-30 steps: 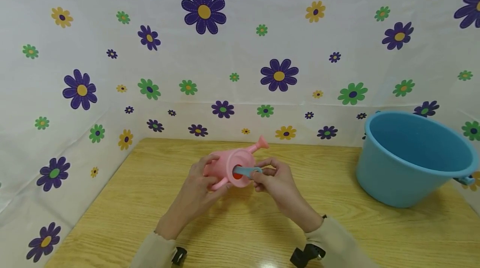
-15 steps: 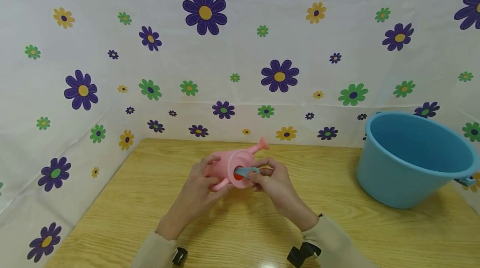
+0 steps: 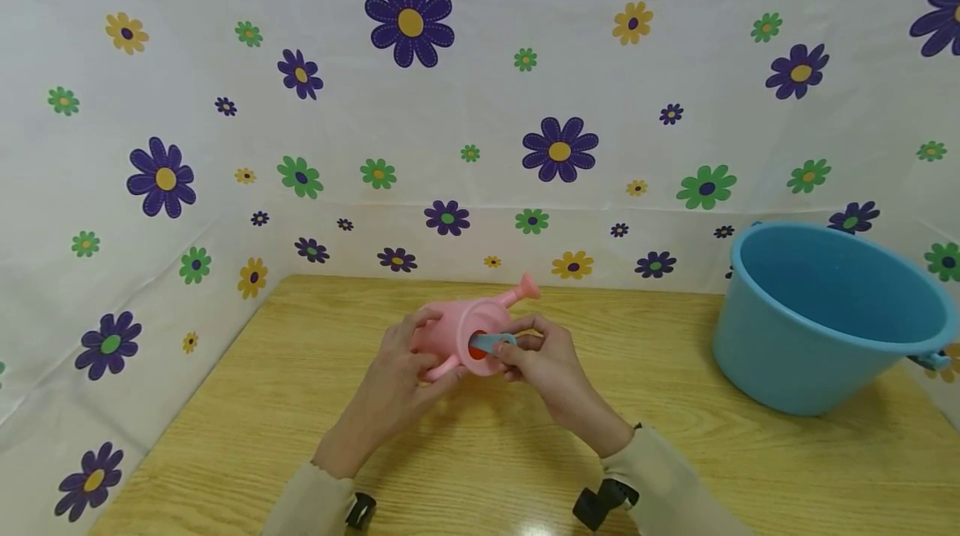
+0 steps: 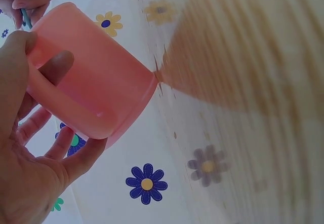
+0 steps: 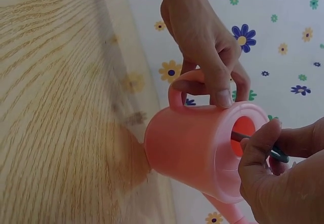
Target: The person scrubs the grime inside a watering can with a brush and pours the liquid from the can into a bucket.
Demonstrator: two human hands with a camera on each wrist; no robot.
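A pink toy watering can (image 3: 448, 321) is tilted over, its open top facing the person and its spout (image 3: 516, 294) pointing to the back right. My left hand (image 3: 401, 373) grips it, with fingers around the handle (image 4: 66, 102) and the thumb by the rim. In front of the opening, my right hand (image 3: 553, 365) pinches a slim light-blue handle (image 3: 489, 343) with a hole at its end. The other end of that tool is inside the can and hidden. In the right wrist view, the can's base (image 5: 152, 145) is close to the tabletop.
A large blue bucket (image 3: 787, 353) stands on the right of the wooden table (image 3: 300, 344). Behind and to the left hangs a white curtain (image 3: 480, 102) with a flower print. Black straps with small devices (image 3: 600, 503) are on the wrists.
My right hand has moved slightly left toward the can with the light-blue handle, and a little less of the handle shows. The left hand and the can have stayed nearly still.
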